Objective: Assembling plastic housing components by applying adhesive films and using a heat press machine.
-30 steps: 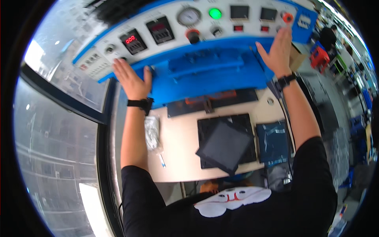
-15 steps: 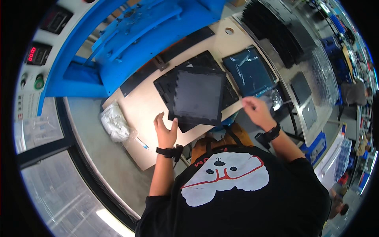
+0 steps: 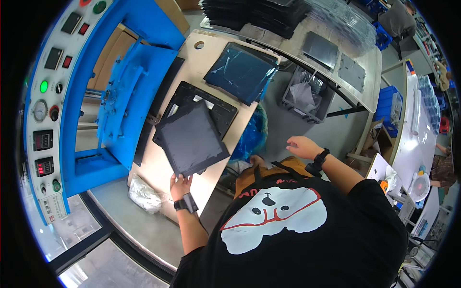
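Observation:
A flat black panel (image 3: 192, 137) lies at an angle over a larger black frame-like tray (image 3: 225, 111) on the pale wooden board. Close to the panel's near corner is my left hand (image 3: 180, 188), its fingertips apart at the edge; whether they touch it is hard to see. My right hand (image 3: 304, 147) hovers off the board's right side, fingers stretched loosely and nothing in them. Farther up the board lies a stack of dark sheets (image 3: 242, 69) under shiny film. Both wrists carry black bands.
A blue press (image 3: 139, 105) with a control panel (image 3: 45, 113) stands at the left. Crumpled clear plastic (image 3: 145, 194) rests by the board's near left corner. A side table (image 3: 370, 96) bears piled black sheets (image 3: 269, 17); a grey crate (image 3: 307, 96) sits below.
My view has turned, bringing the press controls into sight. My left hand has come to the panel's near corner. My right hand is farther from the panel and the film-covered stack.

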A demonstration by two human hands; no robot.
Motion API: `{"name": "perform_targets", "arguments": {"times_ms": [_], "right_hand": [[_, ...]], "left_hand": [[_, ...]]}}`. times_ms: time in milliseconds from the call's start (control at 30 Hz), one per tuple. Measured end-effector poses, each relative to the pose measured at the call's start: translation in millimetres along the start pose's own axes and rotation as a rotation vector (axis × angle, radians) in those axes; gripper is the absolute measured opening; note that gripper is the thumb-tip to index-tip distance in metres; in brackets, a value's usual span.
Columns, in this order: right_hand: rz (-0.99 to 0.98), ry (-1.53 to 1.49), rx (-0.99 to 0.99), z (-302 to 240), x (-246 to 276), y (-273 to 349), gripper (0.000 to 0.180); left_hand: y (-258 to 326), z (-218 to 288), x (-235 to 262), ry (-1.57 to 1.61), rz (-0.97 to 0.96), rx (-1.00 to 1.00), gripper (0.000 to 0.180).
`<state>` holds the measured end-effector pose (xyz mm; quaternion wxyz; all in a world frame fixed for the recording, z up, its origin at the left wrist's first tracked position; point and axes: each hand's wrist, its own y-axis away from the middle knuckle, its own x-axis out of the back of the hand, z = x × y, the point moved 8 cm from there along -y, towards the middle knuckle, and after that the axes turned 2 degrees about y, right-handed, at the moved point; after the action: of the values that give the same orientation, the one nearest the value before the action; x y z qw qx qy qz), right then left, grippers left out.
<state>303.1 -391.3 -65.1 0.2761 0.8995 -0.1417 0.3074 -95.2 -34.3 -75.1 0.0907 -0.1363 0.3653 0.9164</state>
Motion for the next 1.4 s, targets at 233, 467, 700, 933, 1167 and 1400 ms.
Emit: {"name": "perform_targets", "arguments": {"times_ms": [233, 467, 700, 933, 1167, 1400], "right_hand": [[-0.039, -0.055, -0.11, 94, -33, 90, 0.036], [-0.111, 0.034, -0.352, 168, -19, 177, 0.041], [-0.053, 0.075, -0.263, 182, 4, 193, 0.044], [0.115, -0.057, -0.438, 232, 14, 286, 0.046], [0.26, -0.292, -0.566, 258, -24, 337, 0.047], [0.589, -0.68, -0.797, 262, -84, 413, 0.044]], "left_hand": [[58, -6, 163, 0.053, 0.135, -0.17, 0.023], [81, -96, 196, 0.594, 0.333, -0.484, 0.021], [66, -121, 261, 0.502, 0.574, -0.322, 0.03], [92, -81, 90, -0.239, 0.824, -0.271, 0.046], [-14, -222, -94, -1.285, -0.183, -0.286, 0.031], [-29, -358, -222, -1.982, -1.482, -0.686, 0.026]]}}
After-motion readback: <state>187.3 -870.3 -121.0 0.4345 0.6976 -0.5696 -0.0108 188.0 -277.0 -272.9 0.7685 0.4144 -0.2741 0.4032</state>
